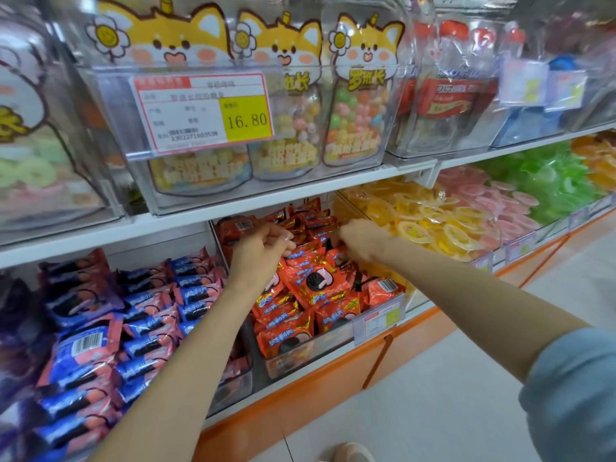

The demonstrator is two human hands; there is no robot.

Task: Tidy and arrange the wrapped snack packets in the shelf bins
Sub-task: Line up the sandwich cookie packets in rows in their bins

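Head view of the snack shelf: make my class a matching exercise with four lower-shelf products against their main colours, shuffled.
Column A
1 centre-bin packets
2 left-bin packets
3 ring sweets beside the centre bin
4 far sweets, right of pink sweets

Column B
a green
b red
c yellow
d blue

Pairs: 1-b, 2-d, 3-c, 4-a

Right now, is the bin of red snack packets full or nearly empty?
Full: the red packets are heaped higher than the clear front wall of the bin, from front to back.
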